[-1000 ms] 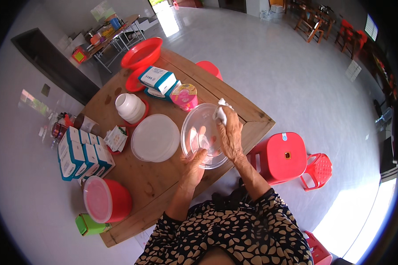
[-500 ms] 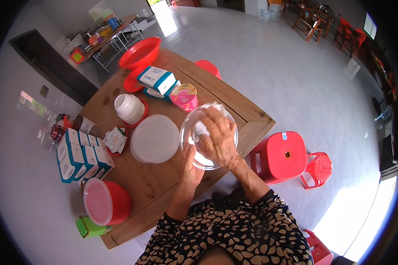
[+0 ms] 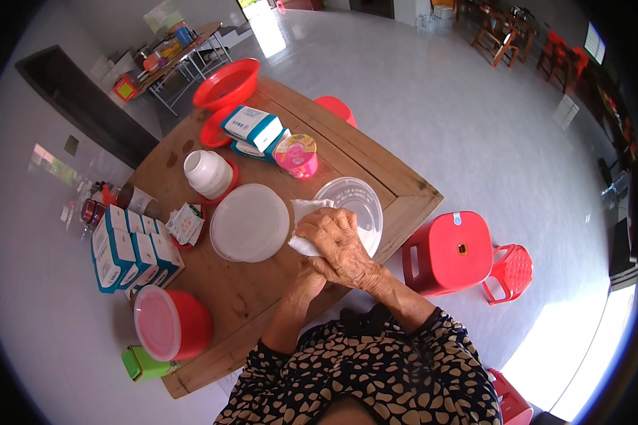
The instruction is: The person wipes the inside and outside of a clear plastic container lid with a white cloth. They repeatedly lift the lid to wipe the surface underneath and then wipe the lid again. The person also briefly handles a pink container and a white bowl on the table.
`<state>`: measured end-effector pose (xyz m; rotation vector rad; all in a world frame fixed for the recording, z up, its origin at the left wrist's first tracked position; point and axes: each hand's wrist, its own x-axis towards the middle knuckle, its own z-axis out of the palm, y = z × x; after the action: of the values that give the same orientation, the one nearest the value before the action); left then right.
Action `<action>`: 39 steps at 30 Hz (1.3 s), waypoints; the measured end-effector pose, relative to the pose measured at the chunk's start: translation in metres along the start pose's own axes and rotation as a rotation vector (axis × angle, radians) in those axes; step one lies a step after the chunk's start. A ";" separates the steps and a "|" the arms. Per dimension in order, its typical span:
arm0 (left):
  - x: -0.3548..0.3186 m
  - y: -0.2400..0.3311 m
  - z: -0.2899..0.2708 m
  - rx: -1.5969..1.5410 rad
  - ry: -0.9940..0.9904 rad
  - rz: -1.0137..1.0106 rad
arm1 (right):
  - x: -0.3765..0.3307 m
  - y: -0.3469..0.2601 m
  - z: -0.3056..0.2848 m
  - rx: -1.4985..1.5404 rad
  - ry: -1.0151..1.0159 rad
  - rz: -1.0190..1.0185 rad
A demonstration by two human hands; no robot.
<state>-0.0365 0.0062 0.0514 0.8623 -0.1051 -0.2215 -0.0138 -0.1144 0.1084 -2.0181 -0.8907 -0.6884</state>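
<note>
Clutching a soft, crumpled white cloth in the curled right hand, over the left part of a round, clear plastic lid with a ridged rim. Cannot tell the grip of the left hand, mostly hidden below the right at the near side. Located above the near right edge of the grainy wooden table, right of a flat, cloudy white plastic disc.
</note>
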 end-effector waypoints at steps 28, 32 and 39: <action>-0.009 0.001 -0.011 0.368 -0.081 0.199 | 0.008 0.012 -0.011 -0.026 0.023 0.011; -0.014 0.013 0.004 0.306 -0.023 0.042 | 0.014 0.032 -0.026 0.022 0.086 0.148; -0.013 0.003 -0.005 0.290 -0.084 0.092 | 0.005 0.057 -0.041 0.643 -0.016 0.524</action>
<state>-0.0477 0.0149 0.0507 1.1340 -0.2597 -0.1586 0.0278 -0.1711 0.1077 -1.5617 -0.4650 -0.0680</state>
